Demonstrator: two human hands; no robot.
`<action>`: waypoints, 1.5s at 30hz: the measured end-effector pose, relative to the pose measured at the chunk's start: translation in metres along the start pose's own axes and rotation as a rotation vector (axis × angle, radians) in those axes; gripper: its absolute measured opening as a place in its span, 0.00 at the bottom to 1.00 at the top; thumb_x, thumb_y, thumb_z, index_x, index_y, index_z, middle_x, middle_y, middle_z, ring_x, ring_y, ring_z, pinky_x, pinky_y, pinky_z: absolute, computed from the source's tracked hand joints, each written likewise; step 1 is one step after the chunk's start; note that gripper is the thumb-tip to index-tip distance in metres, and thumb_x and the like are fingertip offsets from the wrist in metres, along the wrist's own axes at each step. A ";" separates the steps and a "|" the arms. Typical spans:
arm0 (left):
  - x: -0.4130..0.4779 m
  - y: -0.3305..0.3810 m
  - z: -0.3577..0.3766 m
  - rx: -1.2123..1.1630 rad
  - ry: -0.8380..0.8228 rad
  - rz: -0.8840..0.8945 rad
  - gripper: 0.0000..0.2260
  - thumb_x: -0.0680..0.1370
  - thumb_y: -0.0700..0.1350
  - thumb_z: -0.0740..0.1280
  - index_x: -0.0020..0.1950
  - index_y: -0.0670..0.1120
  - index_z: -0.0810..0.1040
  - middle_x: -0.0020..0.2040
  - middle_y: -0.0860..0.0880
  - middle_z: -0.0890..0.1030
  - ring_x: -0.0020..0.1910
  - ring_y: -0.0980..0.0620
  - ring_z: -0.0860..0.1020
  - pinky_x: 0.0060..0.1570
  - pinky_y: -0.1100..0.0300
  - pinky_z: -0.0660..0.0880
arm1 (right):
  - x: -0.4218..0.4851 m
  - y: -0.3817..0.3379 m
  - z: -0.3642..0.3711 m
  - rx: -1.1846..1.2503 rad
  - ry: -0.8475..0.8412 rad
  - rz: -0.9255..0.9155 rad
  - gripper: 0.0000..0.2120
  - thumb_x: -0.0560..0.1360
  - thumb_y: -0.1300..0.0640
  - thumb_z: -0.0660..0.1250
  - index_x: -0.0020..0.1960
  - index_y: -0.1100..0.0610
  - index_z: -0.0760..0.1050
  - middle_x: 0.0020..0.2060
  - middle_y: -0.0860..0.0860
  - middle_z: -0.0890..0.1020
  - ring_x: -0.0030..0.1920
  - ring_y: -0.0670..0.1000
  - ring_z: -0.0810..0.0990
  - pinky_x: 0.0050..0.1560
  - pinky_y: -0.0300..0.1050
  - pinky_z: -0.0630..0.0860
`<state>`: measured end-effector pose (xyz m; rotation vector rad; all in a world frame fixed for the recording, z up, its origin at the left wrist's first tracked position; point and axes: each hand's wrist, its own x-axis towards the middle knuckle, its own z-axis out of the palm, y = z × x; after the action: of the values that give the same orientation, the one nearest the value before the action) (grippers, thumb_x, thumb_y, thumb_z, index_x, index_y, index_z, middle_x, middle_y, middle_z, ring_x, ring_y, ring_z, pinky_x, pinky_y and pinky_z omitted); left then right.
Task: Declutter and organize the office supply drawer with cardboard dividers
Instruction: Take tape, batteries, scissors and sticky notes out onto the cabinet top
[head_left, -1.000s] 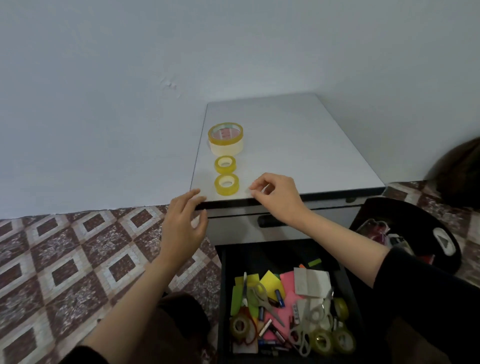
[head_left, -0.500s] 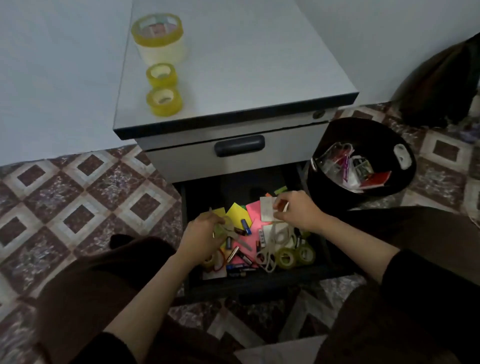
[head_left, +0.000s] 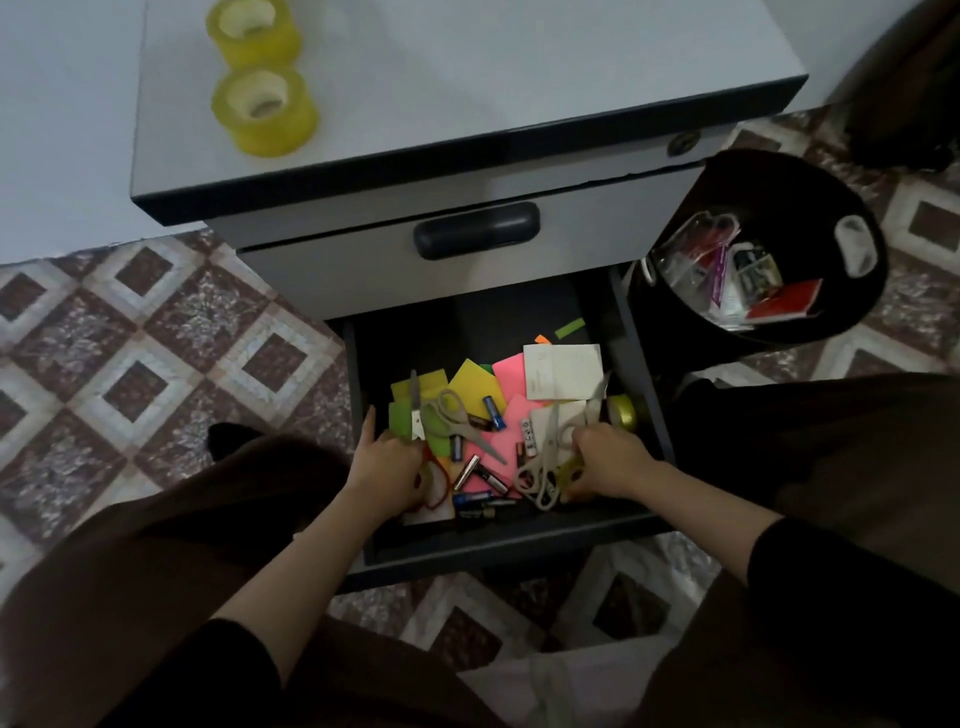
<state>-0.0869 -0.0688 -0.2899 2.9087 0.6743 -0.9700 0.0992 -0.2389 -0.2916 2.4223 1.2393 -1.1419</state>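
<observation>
The bottom drawer (head_left: 509, 545) of the grey cabinet stands pulled out. Coloured sticky notes (head_left: 475, 382), a white paper (head_left: 563, 371), batteries (head_left: 493, 413), a cutter (head_left: 415, 410) and two pairs of scissors (head_left: 462, 421) (head_left: 543, 467) lie jumbled inside. At the front left corner my left hand (head_left: 387, 467) curls round a tape roll beside a red rubber band (head_left: 436, 486); the roll is mostly hidden. My right hand (head_left: 608, 462) grips a yellowish tape roll (head_left: 569, 470) at the front right. Another tape roll (head_left: 623, 410) lies by the right wall.
Two yellow tape rolls (head_left: 262, 111) (head_left: 254, 31) stand on the cabinet top (head_left: 493, 78). The upper drawer with a dark handle (head_left: 475, 231) is closed. A black bin (head_left: 810, 208) holding packaging stands right of the drawer. Patterned floor tiles surround the cabinet.
Both hands came down from the cabinet top into the open drawer and now sit at its front corners on tape rolls. The camera tilted down and moved closer.
</observation>
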 end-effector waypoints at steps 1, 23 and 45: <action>0.000 0.001 0.001 0.009 0.004 -0.004 0.16 0.75 0.51 0.61 0.62 0.49 0.73 0.54 0.49 0.79 0.59 0.49 0.73 0.72 0.45 0.40 | 0.001 -0.002 0.000 -0.033 0.006 0.009 0.25 0.67 0.43 0.74 0.55 0.58 0.73 0.54 0.54 0.77 0.54 0.53 0.77 0.42 0.43 0.71; -0.016 -0.003 -0.028 -0.421 0.288 -0.110 0.25 0.75 0.54 0.65 0.69 0.45 0.67 0.65 0.46 0.70 0.64 0.48 0.71 0.71 0.48 0.54 | -0.011 -0.029 -0.037 0.313 0.232 -0.122 0.26 0.67 0.54 0.73 0.63 0.59 0.72 0.56 0.56 0.72 0.55 0.56 0.74 0.53 0.46 0.75; -0.078 -0.062 -0.233 -0.617 1.062 0.098 0.31 0.68 0.61 0.63 0.64 0.42 0.74 0.54 0.44 0.75 0.52 0.47 0.75 0.55 0.46 0.74 | -0.093 -0.081 -0.232 0.649 0.883 -0.524 0.21 0.65 0.58 0.76 0.56 0.55 0.75 0.50 0.52 0.77 0.43 0.47 0.74 0.47 0.39 0.73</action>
<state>-0.0350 -0.0120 -0.0487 2.6045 0.6300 0.7681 0.1322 -0.1338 -0.0532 3.4128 2.1041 -0.5787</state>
